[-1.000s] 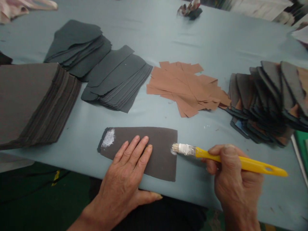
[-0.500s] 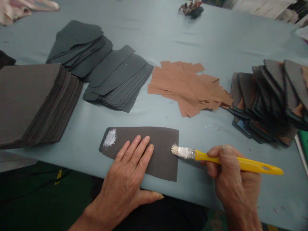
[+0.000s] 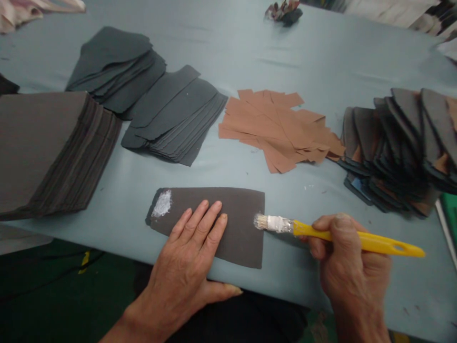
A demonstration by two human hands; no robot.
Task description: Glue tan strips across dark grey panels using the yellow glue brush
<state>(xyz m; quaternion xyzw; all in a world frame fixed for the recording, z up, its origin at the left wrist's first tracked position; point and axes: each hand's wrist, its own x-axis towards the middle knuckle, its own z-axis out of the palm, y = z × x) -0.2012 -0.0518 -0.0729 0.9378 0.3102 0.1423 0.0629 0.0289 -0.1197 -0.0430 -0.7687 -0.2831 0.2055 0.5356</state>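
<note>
The right hand [image 3: 352, 257] grips a yellow brush [image 3: 310, 229], now levelled, its bristles [image 3: 261, 221] seemingly at the dark sheet's [image 3: 239, 205] right edge; the left hand's [image 3: 178, 252] fingers spread, pressing the sheet flat.

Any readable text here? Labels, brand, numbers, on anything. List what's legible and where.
None legible: no text or marks on the yellow-handled brush in the right hand, or on the dark sheet under the left hand; the green item at the right edge is too cut off to tell.
</note>
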